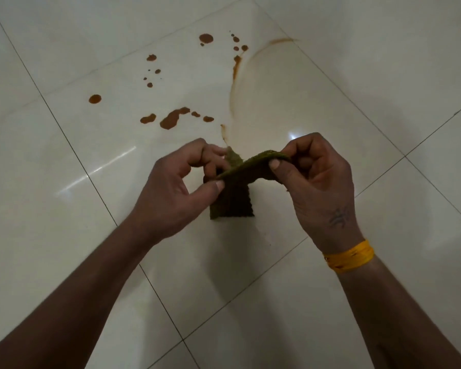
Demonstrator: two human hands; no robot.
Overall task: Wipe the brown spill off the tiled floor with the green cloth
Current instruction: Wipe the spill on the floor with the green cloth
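Both hands hold a small green cloth (pixel 234 193) above the white tiled floor (pixel 64 182). My left hand (pixel 176 187) pinches its left edge between thumb and fingers. My right hand (pixel 317 179) pinches the right edge, and the cloth folds over and hangs down between them. Brown spill (pixel 172 119) lies on the tiles beyond the hands as several puddles and drops, reaching up to a round drop (pixel 206 38) at the far side. A thin brown smear arc (pixel 236 75) curves to the right of the drops, around a paler patch of tile.
Dark grout lines (pixel 77 155) cross the glossy tiles diagonally. Light glare (pixel 294 137) reflects off the floor just beyond my right hand. A yellow band (pixel 349 255) circles my right wrist.
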